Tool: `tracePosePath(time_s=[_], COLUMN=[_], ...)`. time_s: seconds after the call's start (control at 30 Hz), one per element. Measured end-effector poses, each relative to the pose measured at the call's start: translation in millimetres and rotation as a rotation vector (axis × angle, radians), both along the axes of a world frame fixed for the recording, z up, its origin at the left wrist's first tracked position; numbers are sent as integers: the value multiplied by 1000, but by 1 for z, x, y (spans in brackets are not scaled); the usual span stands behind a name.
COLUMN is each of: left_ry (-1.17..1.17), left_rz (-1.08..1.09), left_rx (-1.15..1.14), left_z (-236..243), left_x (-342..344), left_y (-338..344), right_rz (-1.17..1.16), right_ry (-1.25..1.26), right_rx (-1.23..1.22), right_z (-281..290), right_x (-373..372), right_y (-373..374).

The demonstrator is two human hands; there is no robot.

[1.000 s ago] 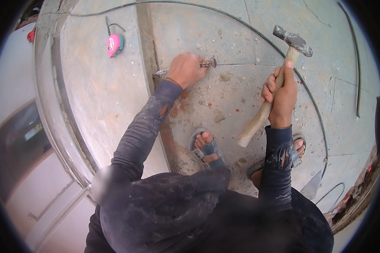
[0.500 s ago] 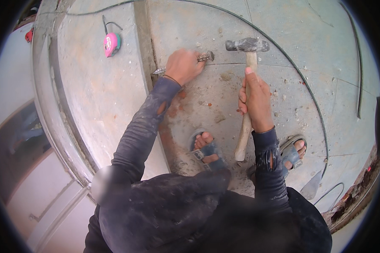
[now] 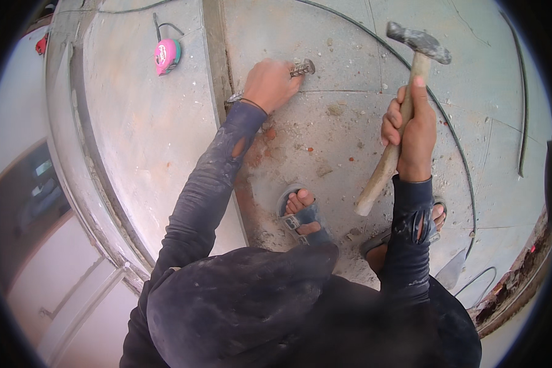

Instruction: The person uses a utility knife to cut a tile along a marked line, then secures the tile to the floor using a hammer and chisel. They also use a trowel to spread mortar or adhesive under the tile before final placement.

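My left hand (image 3: 268,84) is closed around a metal chisel (image 3: 303,67). Its battered round head sticks out to the right of my fist, and its other end points left at the edge of a raised slab (image 3: 214,61). In my right hand (image 3: 416,132) is a hammer (image 3: 383,175), gripped midway along its wooden handle. The worn steel hammer head is up and well to the right of the chisel, not touching it. My fingers hide the middle of the chisel.
A pink and teal tape measure (image 3: 167,56) lies on the raised slab at the left. A black cable (image 3: 452,129) curves across the tiled floor behind the hammer. Rubble bits (image 3: 334,109) are scattered around my sandalled feet (image 3: 300,211). A trowel blade (image 3: 452,270) shows at the lower right.
My right hand has swung the hammer to the right, away from the chisel, and its head has tilted. My left hand keeps hold of the chisel in nearly the same place.
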State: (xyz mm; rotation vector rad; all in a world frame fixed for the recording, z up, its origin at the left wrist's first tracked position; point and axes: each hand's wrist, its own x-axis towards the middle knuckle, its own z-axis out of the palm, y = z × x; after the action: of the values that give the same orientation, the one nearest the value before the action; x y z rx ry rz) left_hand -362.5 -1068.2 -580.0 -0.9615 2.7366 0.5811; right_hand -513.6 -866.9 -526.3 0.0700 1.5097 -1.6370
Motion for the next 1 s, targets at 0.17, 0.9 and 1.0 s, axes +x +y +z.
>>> tracePosePath(time_s=[0.17,0.9,1.0], left_ry=[-36,-205,-213], left_rz=[14,18,13], left_rx=[61,447,489], left_z=[5,-2,2], left_x=[-15,-5,-8], left_y=[6,-48,-46], right_rz=[-133,84,-29], right_ry=[-27,80,164], right_rx=[32,-97,-279], right_z=[-19,-9,-24], right_x=[33,2,-1], right_y=[-6,-10,-25])
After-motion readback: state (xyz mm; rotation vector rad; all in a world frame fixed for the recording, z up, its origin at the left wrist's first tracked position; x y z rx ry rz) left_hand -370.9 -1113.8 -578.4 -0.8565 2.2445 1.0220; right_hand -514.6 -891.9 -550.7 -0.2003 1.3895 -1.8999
